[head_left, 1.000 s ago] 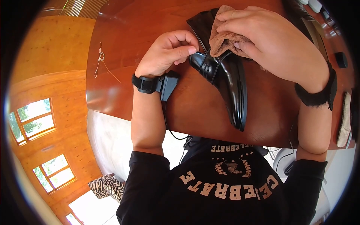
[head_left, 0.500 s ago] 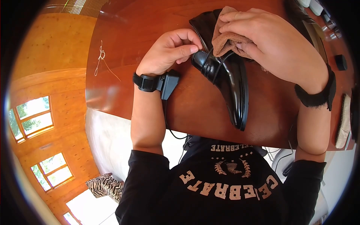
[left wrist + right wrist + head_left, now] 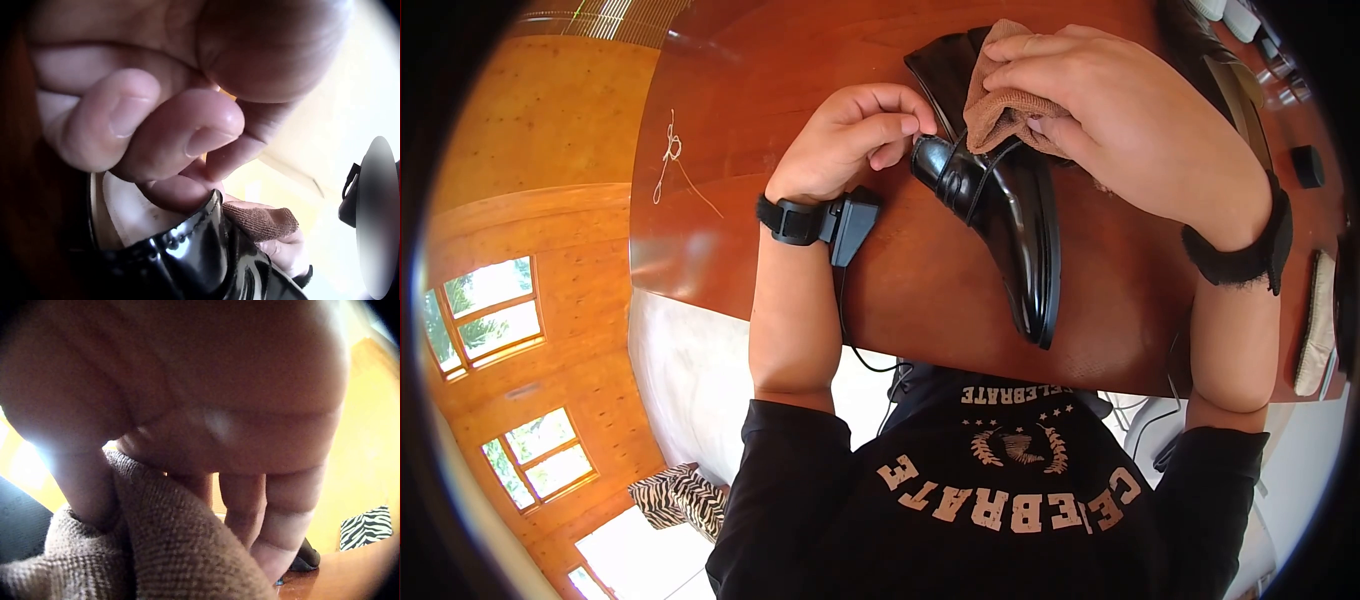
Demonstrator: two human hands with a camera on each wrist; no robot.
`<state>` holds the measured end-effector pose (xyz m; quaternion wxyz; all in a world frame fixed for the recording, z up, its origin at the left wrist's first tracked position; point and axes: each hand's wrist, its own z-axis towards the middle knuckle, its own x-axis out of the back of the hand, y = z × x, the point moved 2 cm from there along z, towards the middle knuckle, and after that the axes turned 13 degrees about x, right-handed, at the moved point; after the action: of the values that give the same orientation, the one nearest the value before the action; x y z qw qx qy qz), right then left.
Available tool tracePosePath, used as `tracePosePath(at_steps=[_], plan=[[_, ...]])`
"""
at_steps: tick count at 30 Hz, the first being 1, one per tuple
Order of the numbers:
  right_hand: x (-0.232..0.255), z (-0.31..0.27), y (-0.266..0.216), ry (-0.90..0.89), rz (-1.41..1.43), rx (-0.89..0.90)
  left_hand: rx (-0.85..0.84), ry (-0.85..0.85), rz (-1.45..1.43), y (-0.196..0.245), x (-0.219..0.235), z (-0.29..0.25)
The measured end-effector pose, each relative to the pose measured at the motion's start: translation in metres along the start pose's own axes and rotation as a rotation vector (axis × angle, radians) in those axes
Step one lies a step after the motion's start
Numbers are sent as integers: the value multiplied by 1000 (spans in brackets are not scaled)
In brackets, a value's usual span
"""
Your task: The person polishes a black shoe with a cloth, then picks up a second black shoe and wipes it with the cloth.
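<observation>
A glossy black leather shoe lies on the table with its toe toward the person. My left hand pinches the edge of the shoe's tongue with curled fingers, left of the opening. In the left wrist view, fingertips reach into the opening beside the pale insole. A bunched brown cloth is gripped between the thumb and fingers of my right hand, over the shoe's far side. The folds of that cloth fill the lower right wrist view, and they hide part of the shoe.
The brown table has a thin tied string at its left. A brush-like object lies at the right edge, near a small black item. A dark boot-like leather item stands at the back right.
The shoe, the cloth and both hands have shifted very slightly to the right since the first frame. Both holds look the same.
</observation>
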<state>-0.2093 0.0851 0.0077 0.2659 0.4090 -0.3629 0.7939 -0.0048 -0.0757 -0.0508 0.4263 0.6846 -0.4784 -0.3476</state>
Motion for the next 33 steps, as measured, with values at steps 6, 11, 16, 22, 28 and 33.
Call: tracePosePath(at_steps=[6,11,16,22,28,33], plan=[[0,-1,0,5,-31,-40,47,99,59,5,-6,-3],[-4,-5,-2,21,-43,-39,74,83,42,0,-6,-1],[-3,-1,-4,15,5,-25,73,91,89,-2,-7,0],[-2,0,-3,-2,-9,-12,77,127,55,1,-9,0],[1,1,-5,-9,-48,-11,117,167,57,-1,-9,3],[0,1,-5,-24,-47,-30,101,174,61,-3,-6,4]])
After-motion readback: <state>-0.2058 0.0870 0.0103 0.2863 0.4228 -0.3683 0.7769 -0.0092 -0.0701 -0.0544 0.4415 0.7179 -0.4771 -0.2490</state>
